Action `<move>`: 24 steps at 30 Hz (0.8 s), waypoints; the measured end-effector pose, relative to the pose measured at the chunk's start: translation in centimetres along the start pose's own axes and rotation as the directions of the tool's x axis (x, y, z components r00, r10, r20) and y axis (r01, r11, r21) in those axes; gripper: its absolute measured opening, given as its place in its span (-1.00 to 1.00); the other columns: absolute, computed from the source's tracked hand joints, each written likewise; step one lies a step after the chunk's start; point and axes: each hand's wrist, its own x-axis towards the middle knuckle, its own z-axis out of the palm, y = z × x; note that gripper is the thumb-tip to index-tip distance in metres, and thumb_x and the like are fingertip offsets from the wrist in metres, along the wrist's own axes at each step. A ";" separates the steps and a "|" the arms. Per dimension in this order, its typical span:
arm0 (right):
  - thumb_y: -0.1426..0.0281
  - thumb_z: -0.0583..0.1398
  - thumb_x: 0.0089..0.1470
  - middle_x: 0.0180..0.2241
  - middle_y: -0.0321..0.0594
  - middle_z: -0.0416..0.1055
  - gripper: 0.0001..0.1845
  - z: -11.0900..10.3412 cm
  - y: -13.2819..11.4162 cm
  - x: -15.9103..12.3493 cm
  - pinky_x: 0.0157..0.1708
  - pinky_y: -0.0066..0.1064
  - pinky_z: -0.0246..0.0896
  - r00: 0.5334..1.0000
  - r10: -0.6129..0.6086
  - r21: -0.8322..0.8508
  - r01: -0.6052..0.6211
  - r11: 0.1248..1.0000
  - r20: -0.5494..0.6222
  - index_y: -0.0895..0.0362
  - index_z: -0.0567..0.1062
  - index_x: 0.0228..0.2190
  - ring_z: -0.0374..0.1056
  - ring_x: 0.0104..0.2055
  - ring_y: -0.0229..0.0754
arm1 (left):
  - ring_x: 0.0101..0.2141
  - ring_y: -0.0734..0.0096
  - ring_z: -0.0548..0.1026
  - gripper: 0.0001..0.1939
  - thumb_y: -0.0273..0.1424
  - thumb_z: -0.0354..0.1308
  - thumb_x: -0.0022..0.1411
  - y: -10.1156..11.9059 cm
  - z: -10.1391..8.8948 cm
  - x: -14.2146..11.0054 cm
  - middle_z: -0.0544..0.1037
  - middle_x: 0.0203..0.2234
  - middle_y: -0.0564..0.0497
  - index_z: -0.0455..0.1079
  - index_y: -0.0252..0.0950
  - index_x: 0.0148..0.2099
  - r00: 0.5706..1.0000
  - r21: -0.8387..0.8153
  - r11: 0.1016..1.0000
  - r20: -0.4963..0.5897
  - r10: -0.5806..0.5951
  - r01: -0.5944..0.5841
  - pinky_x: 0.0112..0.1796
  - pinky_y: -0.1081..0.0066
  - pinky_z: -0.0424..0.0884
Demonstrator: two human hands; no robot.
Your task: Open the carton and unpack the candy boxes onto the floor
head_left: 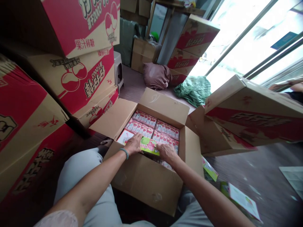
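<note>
Two hands, left and right, gripping opposite ends of green-pink box over open carton packed with small red-white boxes.

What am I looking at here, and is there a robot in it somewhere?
There's no robot. One person's bare hands do the work, and this single picture comes from a camera on their head, looking forward and down. The left hand, below a teal wristband, and the right hand together hold a green-and-pink printed packet. It is over an open brown cardboard box with rows of small red-and-white packs inside. Large red-and-tan cartons are stacked at the left. On the dark floor lie a maroon bag and a crumpled green sack.
</note>
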 end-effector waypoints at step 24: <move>0.17 0.24 -0.07 -0.25 0.03 0.54 -0.38 0.6 4.6 -2.4 -0.38 -0.29 0.18 0.950 0.286 0.353 -0.228 0.907 -0.122 0.15 0.35 0.02 0.47 -0.26 0.09 | 0.20 0.09 0.27 -0.25 0.03 0.14 0.15 -1.6 -0.6 1.8 0.28 0.20 -0.28 0.17 -0.33 0.23 0.946 0.008 0.946 -0.035 -0.322 0.323 0.17 0.23 0.20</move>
